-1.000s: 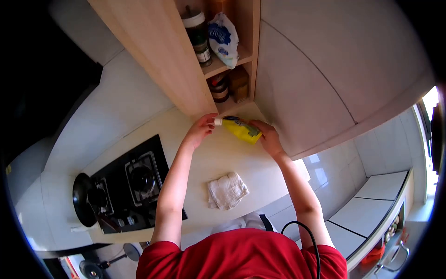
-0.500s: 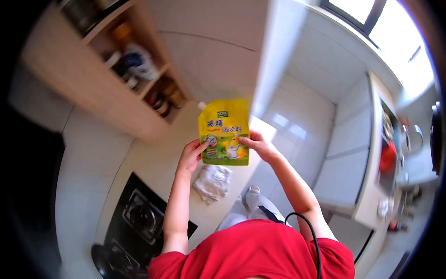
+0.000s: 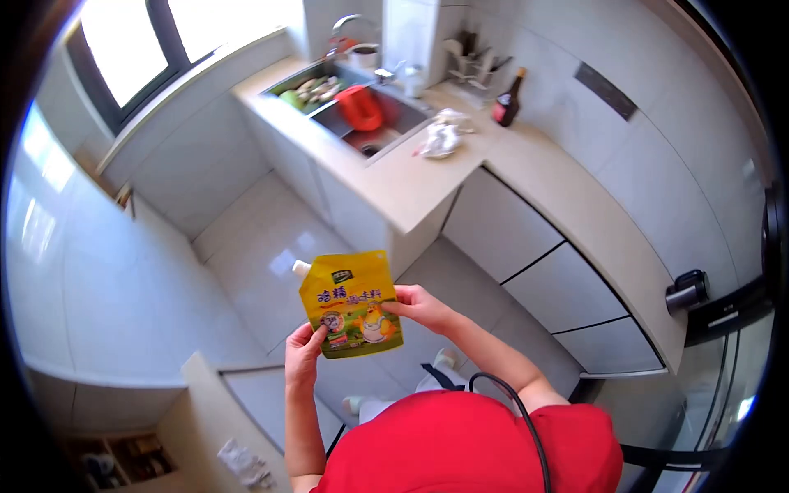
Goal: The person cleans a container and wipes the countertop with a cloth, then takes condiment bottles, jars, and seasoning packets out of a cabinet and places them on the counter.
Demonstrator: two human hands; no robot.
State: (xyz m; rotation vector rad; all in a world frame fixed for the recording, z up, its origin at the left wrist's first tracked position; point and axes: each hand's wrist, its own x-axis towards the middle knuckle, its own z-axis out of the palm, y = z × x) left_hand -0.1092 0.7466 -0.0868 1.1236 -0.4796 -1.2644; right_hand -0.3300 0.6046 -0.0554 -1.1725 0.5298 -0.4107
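Held up in front of me is a yellow and green seasoning pouch [image 3: 352,300] with a white screw cap [image 3: 301,268] at its upper left corner. A cartoon chicken and printed characters show on its face. My left hand [image 3: 304,349] pinches the pouch's lower left edge, thumb on the front. Gripping the right edge is my right hand [image 3: 421,307], its thumb also over the front. The fingers behind the pouch are hidden. The pouch is roughly upright, tilted slightly, and its cap looks closed.
Ahead, a counter [image 3: 393,193] holds a double sink [image 3: 394,123] with vegetables and a red basin [image 3: 359,108]. A crumpled white bag [image 3: 444,135], a dark bottle [image 3: 509,98] and a black kettle [image 3: 687,292] stand along it. Another cloth [image 3: 244,462] lies at lower left.
My body and view have turned right, from the stove and shelf side toward the sink counter. Both hands still hold the pouch, which now appears lower and further left in view.
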